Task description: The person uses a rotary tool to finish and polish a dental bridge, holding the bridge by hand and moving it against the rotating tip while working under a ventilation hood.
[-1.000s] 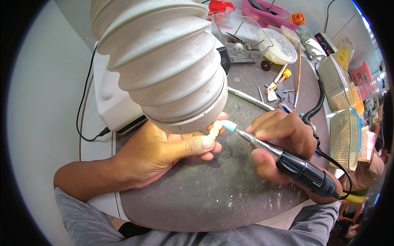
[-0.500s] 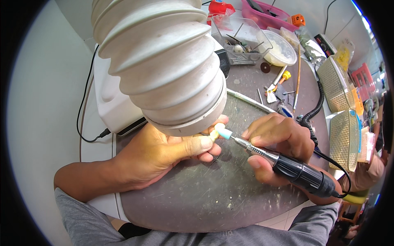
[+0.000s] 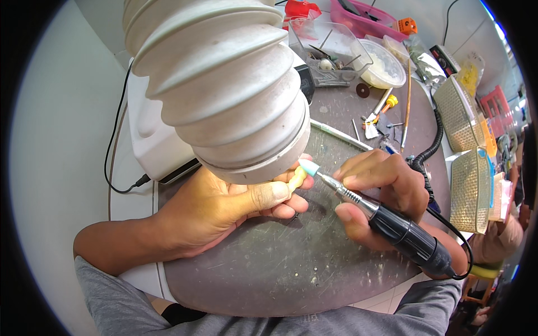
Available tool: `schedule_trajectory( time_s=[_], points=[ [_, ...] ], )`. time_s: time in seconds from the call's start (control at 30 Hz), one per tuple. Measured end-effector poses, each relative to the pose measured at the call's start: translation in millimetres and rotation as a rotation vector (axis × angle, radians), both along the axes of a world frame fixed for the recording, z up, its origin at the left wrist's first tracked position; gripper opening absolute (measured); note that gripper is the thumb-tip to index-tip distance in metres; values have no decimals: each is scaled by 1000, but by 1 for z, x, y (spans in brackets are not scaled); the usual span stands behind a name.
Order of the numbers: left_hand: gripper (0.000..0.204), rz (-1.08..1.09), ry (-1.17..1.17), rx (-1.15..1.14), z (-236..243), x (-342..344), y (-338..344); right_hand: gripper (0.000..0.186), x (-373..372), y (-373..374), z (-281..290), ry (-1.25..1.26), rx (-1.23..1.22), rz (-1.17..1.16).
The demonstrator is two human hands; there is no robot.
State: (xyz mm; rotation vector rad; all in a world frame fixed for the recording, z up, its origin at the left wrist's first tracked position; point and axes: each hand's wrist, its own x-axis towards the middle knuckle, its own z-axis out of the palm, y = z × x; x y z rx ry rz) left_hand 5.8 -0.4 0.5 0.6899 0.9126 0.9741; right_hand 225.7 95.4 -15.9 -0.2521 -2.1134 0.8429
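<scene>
My left hand (image 3: 235,204) pinches a small, knobbly, yellowish tooth-shaped piece (image 3: 297,179) between thumb and fingers, just under the mouth of a ribbed white hose. The hose hides part of that hand. My right hand (image 3: 386,193) is closed round a black and silver rotary handpiece (image 3: 406,232), its grip resting between thumb and fingers. At the handpiece's front sits a pale blue cone-shaped bit (image 3: 309,167). The cone lies against or just over the upper end of the yellowish piece; I cannot tell whether they touch.
The wide hose (image 3: 224,95) fills the upper middle, beside a white machine (image 3: 157,134). Behind my hands are a clear bin of small tools (image 3: 330,73), a round plastic tub (image 3: 384,70) and a pink basket (image 3: 364,25). Woven baskets (image 3: 469,190) and a coiled cord (image 3: 434,145) stand right.
The handpiece has tilted a little, its rear end shifting down and left. The yellowish piece has turned in my left fingers and stands more upright. Both hands keep their holds.
</scene>
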Motion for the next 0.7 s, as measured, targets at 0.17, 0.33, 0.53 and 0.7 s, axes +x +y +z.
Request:
schedule_trajectory(
  time_s=[0.17, 0.33, 0.53, 0.7],
  points=[
    [46, 29, -7, -4, 0, -2, -3, 28, -7, 4, -4, 14, 47, 44],
    [45, 23, -7, 10, -1, 0, -2, 27, -2, 3, -2, 17, 22, 24],
    [45, 14, -32, 10, -2, -3, -2, 28, -5, 2, -1, 1, 22, 20],
    [45, 1, -26, 15, -4, -4, -1, 28, -4, 0, -3, 3, -6, -22]
  ],
)
